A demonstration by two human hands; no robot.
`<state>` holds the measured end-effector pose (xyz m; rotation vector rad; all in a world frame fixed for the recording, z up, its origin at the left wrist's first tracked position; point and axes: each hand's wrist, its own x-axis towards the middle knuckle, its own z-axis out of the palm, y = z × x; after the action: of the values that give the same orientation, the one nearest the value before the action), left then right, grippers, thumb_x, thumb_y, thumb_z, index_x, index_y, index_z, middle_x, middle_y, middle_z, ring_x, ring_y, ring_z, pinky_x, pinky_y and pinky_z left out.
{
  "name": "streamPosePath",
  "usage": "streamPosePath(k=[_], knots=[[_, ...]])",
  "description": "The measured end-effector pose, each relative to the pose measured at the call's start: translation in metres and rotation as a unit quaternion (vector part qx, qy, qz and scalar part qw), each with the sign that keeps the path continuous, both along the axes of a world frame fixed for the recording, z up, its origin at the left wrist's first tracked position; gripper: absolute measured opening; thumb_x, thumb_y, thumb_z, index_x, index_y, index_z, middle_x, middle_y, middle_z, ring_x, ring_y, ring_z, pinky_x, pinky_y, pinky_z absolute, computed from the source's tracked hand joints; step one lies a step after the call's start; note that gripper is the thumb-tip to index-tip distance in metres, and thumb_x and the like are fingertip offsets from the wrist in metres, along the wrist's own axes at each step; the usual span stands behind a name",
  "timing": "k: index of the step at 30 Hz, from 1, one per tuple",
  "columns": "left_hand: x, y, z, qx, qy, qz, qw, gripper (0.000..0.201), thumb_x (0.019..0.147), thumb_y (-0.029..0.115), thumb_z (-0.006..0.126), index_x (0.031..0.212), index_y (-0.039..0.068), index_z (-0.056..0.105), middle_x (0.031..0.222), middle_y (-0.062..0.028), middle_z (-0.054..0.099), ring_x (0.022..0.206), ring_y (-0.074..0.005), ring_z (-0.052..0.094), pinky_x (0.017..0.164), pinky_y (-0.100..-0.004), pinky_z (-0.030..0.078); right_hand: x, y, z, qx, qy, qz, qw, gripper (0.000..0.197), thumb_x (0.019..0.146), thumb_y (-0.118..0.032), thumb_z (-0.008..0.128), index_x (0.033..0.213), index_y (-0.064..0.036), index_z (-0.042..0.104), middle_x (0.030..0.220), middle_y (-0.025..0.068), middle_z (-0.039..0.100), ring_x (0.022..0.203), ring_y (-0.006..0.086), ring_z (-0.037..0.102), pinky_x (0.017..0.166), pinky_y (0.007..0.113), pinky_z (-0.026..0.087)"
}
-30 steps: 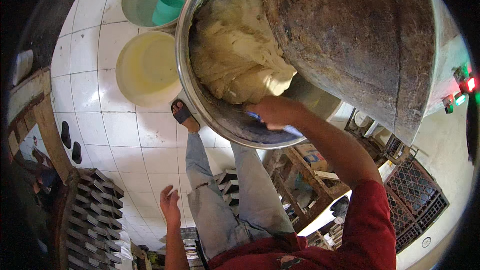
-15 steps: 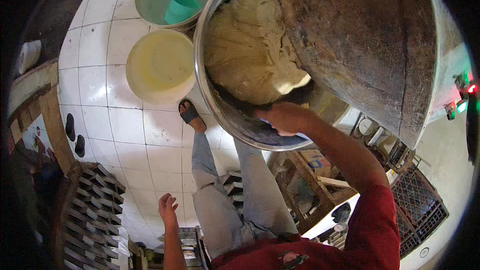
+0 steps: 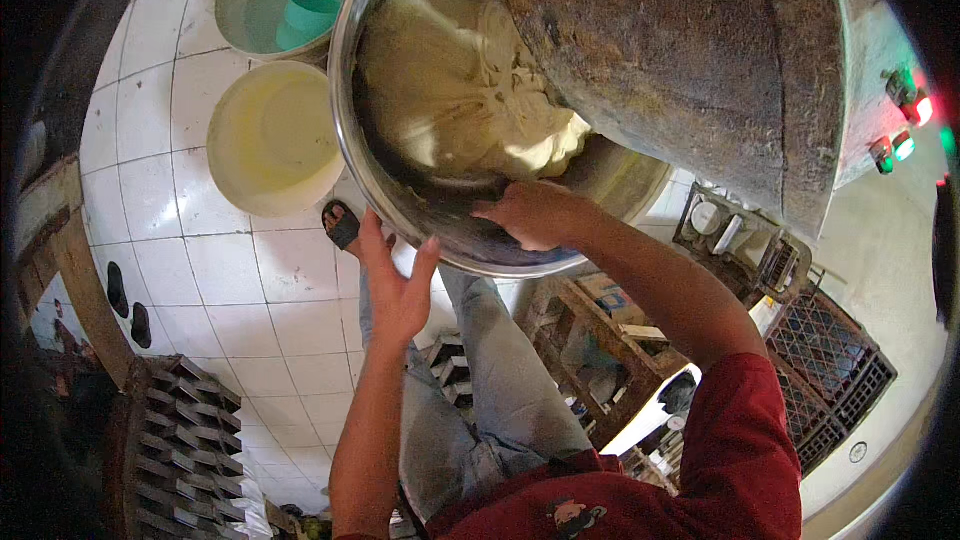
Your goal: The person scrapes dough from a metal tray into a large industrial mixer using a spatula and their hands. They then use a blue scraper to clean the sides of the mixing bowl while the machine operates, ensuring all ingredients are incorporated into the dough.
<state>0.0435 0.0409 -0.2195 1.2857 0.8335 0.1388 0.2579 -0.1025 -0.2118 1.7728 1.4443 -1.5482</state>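
Note:
A large metal mixing bowl holds a mass of pale dough, folded and glossy in places. Inside its near wall is my right hand, just below the dough, with its fingers curled and partly hidden. Whatever it grips, if anything, I cannot make out. My left hand is raised beside the bowl's near-left rim, thumb and fingers spread, with nothing in it. Over the bowl's right part stands the worn, stained body of a mixer.
Left of the bowl stand a tub of yellowish liquid and a water tub with a green dipper. Lit buttons are at the right. Stacked metal tins, a wooden shelf and crates lie nearer.
My left hand has risen from low on the left to the bowl's near-left rim. My right hand stays inside the bowl, and the view has shifted slightly. The dough's surface has changed shape.

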Motion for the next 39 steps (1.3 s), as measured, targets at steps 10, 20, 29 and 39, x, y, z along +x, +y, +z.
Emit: streamPosePath(k=[10, 20, 29, 39], knots=[[0.051, -0.052, 0.023, 0.005, 0.059, 0.137, 0.989, 0.100, 0.076, -0.002, 0.058, 0.157, -0.005, -0.001, 0.156, -0.0252, 0.022, 0.145, -0.0343, 0.026, 0.121, -0.0403, 0.018, 0.014, -0.060, -0.033, 0.015, -0.090, -0.119, 0.989, 0.037, 0.086, -0.014, 0.060, 0.122, -0.0110, 0.067, 0.098, 0.0223, 0.071, 0.095, 0.0395, 0.070, 0.082, 0.051, 0.056], [0.040, -0.057, 0.019, 0.015, 0.066, 0.125, 0.990, 0.102, 0.079, -0.001, 0.060, 0.158, -0.002, -0.003, 0.157, -0.0244, 0.021, 0.144, -0.0331, 0.028, 0.119, -0.0397, 0.025, 0.014, 0.009, 0.014, 0.002, 0.027, -0.036, 0.999, 0.042, 0.085, -0.010, 0.063, 0.127, -0.0180, 0.065, 0.096, 0.0185, 0.072, 0.091, 0.0394, 0.070, 0.077, 0.050, 0.056], [0.027, -0.086, 0.009, 0.010, 0.063, 0.096, 0.993, 0.102, 0.080, 0.002, 0.065, 0.155, -0.009, -0.003, 0.153, -0.0269, 0.024, 0.143, -0.0355, 0.028, 0.120, -0.0419, 0.023, 0.006, 0.005, 0.026, -0.029, -0.008, -0.051, 0.998, 0.031, 0.089, -0.015, 0.058, 0.119, -0.0116, 0.067, 0.091, 0.0211, 0.071, 0.086, 0.0390, 0.072, 0.074, 0.050, 0.057], [0.031, -0.055, 0.029, 0.078, 0.094, 0.010, 0.992, 0.103, 0.079, 0.009, 0.073, 0.154, -0.009, 0.005, 0.153, -0.0274, 0.024, 0.143, -0.0374, 0.029, 0.120, -0.0443, 0.020, 0.015, -0.071, -0.015, 0.008, -0.081, -0.074, 0.994, 0.031, 0.096, -0.019, 0.051, 0.122, -0.0105, 0.066, 0.086, 0.0235, 0.070, 0.081, 0.0390, 0.072, 0.075, 0.050, 0.057]])
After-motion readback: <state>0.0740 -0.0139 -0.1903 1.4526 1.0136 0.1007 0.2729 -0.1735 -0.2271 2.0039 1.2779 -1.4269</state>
